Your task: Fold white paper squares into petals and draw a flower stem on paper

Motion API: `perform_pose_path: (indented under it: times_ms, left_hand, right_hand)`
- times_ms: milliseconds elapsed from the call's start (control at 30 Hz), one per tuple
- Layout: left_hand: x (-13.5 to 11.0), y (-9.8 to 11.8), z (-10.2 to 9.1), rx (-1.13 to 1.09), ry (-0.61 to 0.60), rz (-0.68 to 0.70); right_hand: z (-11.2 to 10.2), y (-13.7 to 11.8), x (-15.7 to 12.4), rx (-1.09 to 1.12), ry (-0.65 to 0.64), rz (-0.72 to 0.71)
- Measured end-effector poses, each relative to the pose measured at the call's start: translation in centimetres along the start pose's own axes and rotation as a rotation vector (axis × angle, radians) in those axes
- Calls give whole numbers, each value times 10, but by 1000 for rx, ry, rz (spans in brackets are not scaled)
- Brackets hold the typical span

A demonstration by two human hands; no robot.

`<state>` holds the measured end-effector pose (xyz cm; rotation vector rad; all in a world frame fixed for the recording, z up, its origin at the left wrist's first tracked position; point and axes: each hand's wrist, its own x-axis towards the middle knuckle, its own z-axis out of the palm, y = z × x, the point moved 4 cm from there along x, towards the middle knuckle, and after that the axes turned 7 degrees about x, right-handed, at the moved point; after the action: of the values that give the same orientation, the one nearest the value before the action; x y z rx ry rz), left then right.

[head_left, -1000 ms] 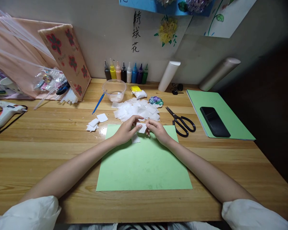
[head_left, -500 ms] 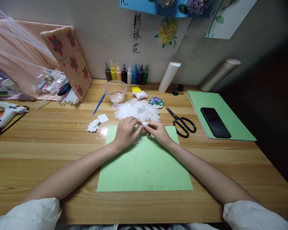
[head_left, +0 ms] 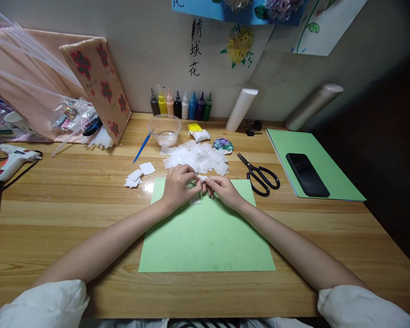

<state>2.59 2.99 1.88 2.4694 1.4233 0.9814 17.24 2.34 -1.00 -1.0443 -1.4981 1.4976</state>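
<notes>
Above the far edge of a green sheet (head_left: 208, 241), both hands meet at a small white paper piece (head_left: 202, 178). My left hand (head_left: 180, 186) pinches it from the left, thumb against fingertips. From the right, my right hand (head_left: 224, 189) grips it between thumb and fingers. Much of the piece is hidden by the fingertips. Below my left hand a white square (head_left: 195, 200) lies on the green sheet. Just beyond the hands spreads a heap of thin white paper pieces (head_left: 194, 156). Several white squares (head_left: 135, 176) lie left of the sheet.
Black-handled scissors (head_left: 259, 175) lie right of the green sheet. A clear bowl (head_left: 164, 131), a blue pen-like tool (head_left: 141, 148) and a row of paint bottles (head_left: 181, 105) stand or lie behind. A phone (head_left: 306, 175) rests on green paper at right; a glue gun (head_left: 12, 161) is far left.
The fingers have shifted slightly around the white paper piece, and more of the white square under my left hand shows. Everything else stays in place.
</notes>
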Motion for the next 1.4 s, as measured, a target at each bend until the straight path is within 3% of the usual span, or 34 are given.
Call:
perform_pose_path:
  times_ms: [867, 1400]
  left_hand:
    - [2, -4, 1, -125, -12, -23]
    - [-2, 3, 0, -72, 30, 73]
  right_hand:
    - [-1, -1, -1, -60, 50, -1]
    - [-1, -2, -1, -62, 59, -2]
